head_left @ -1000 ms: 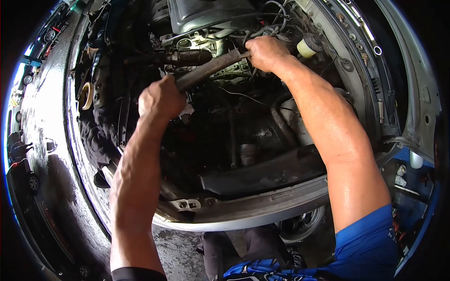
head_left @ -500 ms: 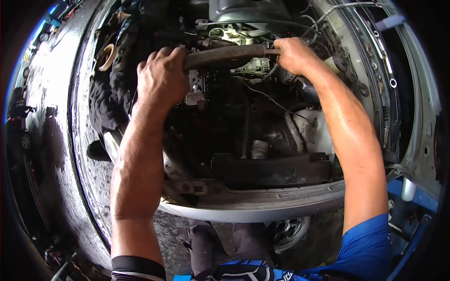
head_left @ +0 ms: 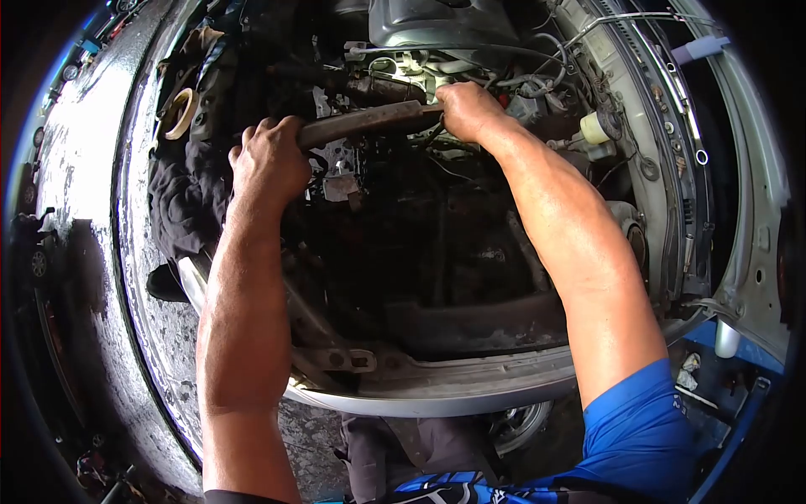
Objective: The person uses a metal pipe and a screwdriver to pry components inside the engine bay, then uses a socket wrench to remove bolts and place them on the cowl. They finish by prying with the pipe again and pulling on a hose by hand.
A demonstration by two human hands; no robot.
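Note:
A long, dull brown-grey bar [head_left: 365, 122] is held across the engine bay, with its right end higher than its left. My left hand [head_left: 270, 162] is closed around its left end. The fingers of my right hand [head_left: 468, 111] are closed on the narrower, rust-coloured right end. Just behind the bar are metal engine parts [head_left: 407, 67] and hoses, lit by a bright patch. Below the bar, the engine bay [head_left: 420, 244] is dark, and its parts are hard to make out.
A dark engine cover [head_left: 441, 21] sits at the top. A crumpled black cloth [head_left: 189, 197] and a tan tape-like ring [head_left: 181, 114] lie on the left fender. A wrench [head_left: 698, 134] rests along the right side. The front bumper edge [head_left: 437, 399] is nearest my body.
Both hands and the bar have shifted left and slightly down, the right hand farthest to the left. The bar now slants more. My grip on it stays closed.

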